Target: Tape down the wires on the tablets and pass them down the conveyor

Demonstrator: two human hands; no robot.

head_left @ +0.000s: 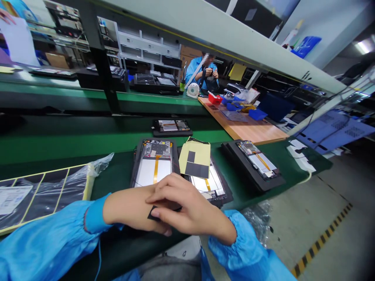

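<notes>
My right hand (183, 201) lies across my left hand (134, 205), its fingers bent and its thumb on a small black adhesive piece (152, 214). The piece lies against the left hand; whether it sticks to the skin I cannot tell. Most of the left hand's fingers are hidden beneath the right hand. Just beyond the hands lies an opened tablet (155, 168) with circuit board, white battery and orange ribbon cable showing. To its right, a yellow backing sheet (195, 158) with black stickers partly covers a second opened tablet (215, 183).
Another opened tablet lies on a black stack (258, 164) at right, one more (171, 127) farther back. Plastic-wrapped black sheets (55, 191) lie at left. A wooden board (243, 127) carries small bins. A person in blue (195, 70) sits across the bench, near a white fan (192, 90).
</notes>
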